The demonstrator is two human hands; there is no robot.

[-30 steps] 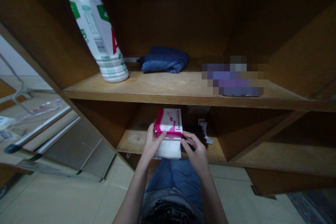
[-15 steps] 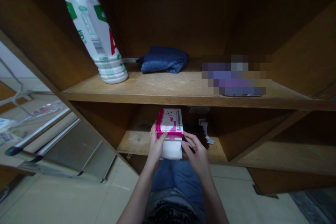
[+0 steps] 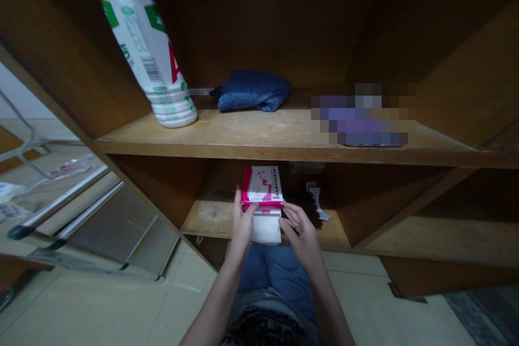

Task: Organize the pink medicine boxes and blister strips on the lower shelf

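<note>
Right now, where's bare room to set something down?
Upper shelf: bare wood before the folded blue cloth, between white bottle and pixelated item. Lower shelf: a small patch left of the left hand; crowded around the pink-and-white box, right hand and dark items.

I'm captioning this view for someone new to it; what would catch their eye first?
Probably the big white bottle with green and red print, standing at the left of the upper shelf. Next, the bright pink-and-white box before the lower compartment, with the left hand on its left side and the right hand at its near right corner. A folded blue cloth lies to the bottle's right.
</note>
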